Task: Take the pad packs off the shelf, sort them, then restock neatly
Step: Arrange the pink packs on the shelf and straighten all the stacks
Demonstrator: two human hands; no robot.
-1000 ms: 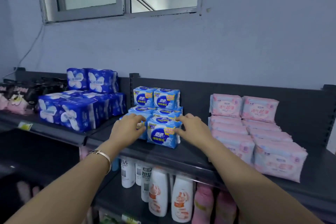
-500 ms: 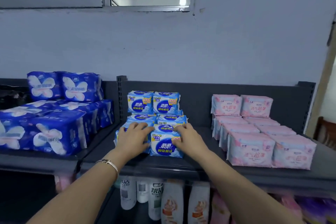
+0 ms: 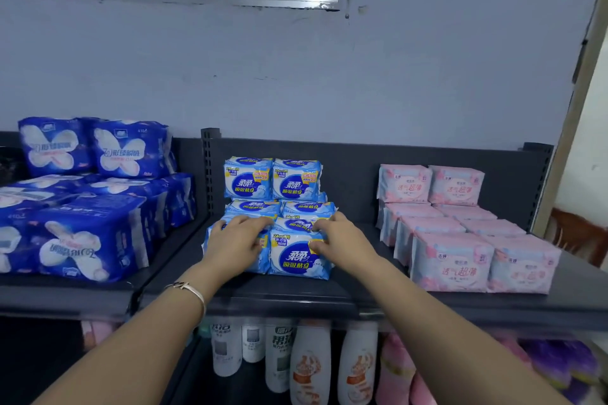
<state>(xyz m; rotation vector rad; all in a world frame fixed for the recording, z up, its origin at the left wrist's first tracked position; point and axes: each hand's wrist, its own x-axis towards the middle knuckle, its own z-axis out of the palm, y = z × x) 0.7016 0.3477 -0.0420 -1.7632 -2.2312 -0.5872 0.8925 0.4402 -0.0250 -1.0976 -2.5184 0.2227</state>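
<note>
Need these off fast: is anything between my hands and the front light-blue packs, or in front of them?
Nothing visible. Left hand and right hand rest on the front light-blue packs; the shelf before them is open.

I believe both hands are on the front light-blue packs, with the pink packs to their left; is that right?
Not quite: the head view shows the pink packs to their right. The left hand and right hand are indeed on the front light-blue packs.
</note>
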